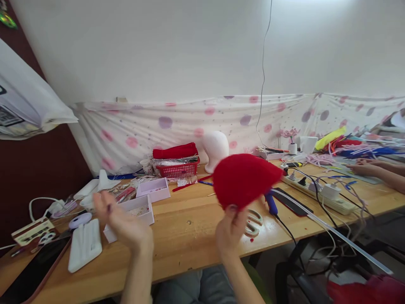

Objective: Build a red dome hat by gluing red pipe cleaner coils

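My right hand [232, 232] pinches a red felt-like teardrop-shaped piece [247, 179] by its lower edge and holds it up over the table. The piece looks stiff and slightly domed, with its point toward the right. Raised on the other side is my left hand [123, 221], palm up and fingers outstretched, holding nothing and a little blurred. It hovers in front of a white box of small beads [144, 211]. Beside my right hand lie scissors [254, 223], their blades hidden by the hand and the red piece. A blue glue gun [271, 202] is partly covered by the red piece.
Behind stand a white foam head [216, 147] and a red basket [179, 169] with red material on top. A power strip [319, 194] with trailing cords lies right, near a co-worker's hands [367, 166]. Left are a phone [36, 270] and a white case [85, 245].
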A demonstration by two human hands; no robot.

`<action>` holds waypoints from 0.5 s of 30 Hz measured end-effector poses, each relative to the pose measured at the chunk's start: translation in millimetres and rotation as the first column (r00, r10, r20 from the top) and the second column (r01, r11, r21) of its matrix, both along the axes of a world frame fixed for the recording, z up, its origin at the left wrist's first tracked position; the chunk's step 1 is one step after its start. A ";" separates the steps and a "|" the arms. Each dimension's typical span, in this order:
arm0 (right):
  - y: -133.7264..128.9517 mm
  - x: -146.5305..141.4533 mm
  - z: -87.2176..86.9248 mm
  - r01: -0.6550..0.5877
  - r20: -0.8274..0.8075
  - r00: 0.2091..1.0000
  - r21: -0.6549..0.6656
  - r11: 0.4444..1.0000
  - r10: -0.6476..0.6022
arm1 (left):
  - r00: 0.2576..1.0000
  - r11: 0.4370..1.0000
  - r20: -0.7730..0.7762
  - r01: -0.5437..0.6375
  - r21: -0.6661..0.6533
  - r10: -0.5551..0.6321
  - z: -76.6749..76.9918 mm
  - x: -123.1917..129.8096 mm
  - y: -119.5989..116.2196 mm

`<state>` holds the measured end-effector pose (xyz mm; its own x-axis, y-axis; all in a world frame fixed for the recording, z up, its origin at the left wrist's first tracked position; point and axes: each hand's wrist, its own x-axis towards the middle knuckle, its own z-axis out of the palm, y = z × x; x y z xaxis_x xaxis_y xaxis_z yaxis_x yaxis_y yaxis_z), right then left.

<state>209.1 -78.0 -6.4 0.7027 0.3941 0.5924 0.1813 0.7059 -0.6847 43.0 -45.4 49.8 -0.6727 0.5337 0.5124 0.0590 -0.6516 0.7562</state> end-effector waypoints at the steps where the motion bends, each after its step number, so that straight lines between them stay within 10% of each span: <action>1: -3.1 -8.5 -3.1 -0.032 0.106 0.994 -0.016 0.999 0.034 | 0.998 1.000 -0.066 0.023 0.004 -0.023 -1.5 10.0 -1.1; 10: -10.1 4.7 4.1 0.180 0.324 0.934 -0.062 0.982 -0.151 | 0.945 0.965 -0.244 -0.169 0.200 0.216 -1.7 17.6 -6.7; 15: -16.5 2.6 11.0 0.108 0.459 0.887 -0.100 0.989 -0.050 | 0.763 0.974 -0.646 0.160 0.162 -0.018 1.0 29.4 -7.7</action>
